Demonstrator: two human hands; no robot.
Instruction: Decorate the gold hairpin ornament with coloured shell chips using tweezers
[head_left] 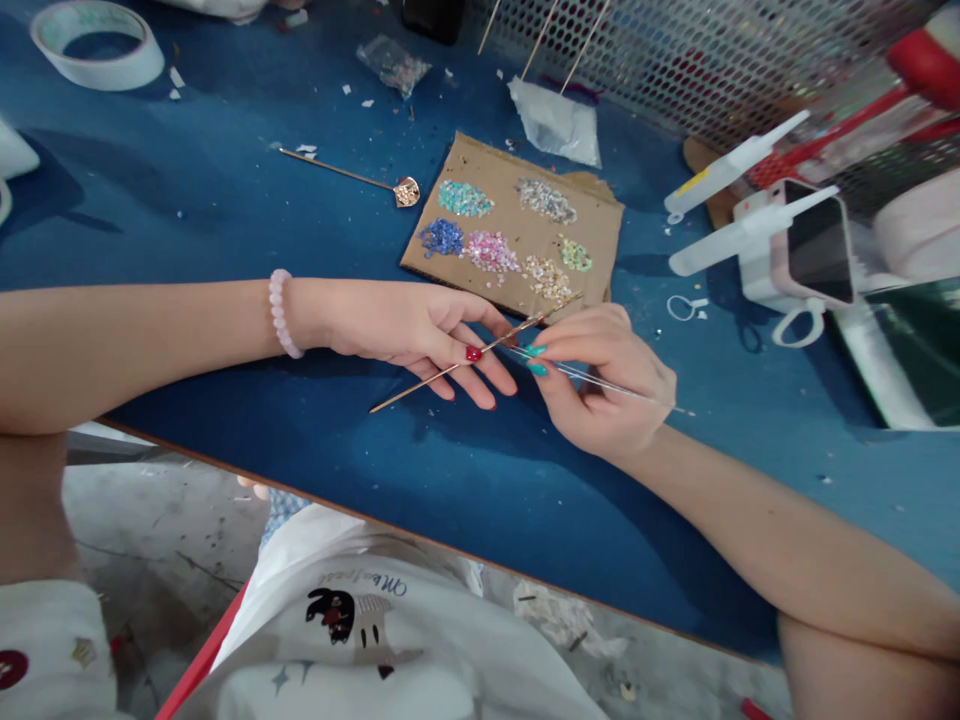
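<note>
My left hand (442, 335) pinches a thin gold hair stick (420, 383) between thumb and forefinger, the other fingers spread below. The stick slants up to the right, its upper end over the edge of a cardboard piece (510, 170). My right hand (611, 375) is closed on a slim silvery tool (600, 380), whose tip comes close to the stick; whether they touch, I cannot tell. On the cardboard lie several small heaps of tiny stones: turquoise (465, 198), blue (442, 238), pink (491, 252), silvery (546, 200), pale gold (547, 278) and light green (575, 253).
Another gold stick with an ornamented head (406, 191) lies left of the cardboard. A white tape roll (97, 45) is far left. Two long-nozzled bottles (731, 240) and a pink-edged device (817, 240) stand right. A perforated metal basket (652, 70) is behind; plastic bags (559, 120) lie near it.
</note>
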